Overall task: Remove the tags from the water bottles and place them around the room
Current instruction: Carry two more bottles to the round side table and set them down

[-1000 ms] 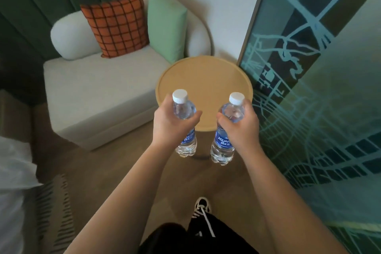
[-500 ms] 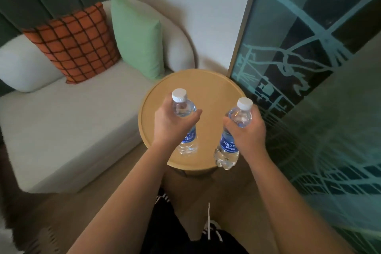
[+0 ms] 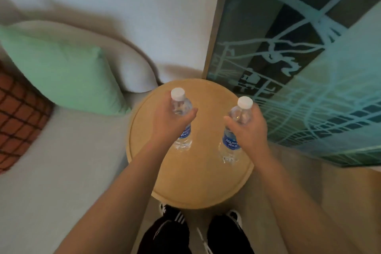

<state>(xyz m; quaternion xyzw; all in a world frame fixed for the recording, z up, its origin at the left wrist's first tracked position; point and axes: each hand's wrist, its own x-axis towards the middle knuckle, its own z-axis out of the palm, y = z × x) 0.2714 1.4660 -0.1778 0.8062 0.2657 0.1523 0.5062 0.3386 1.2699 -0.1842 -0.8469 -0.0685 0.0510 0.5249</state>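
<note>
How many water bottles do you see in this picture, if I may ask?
2: one bottle in the left hand, one bottle in the right hand, both over the round table.

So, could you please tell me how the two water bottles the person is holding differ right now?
The left bottle stands close to upright, while the right bottle leans, its cap toward the glass panel. The left hand covers most of the left bottle's blue label; the right bottle's label shows more lettering beside the right hand. Both are clear, white-capped, and held over the round wooden table.
</note>
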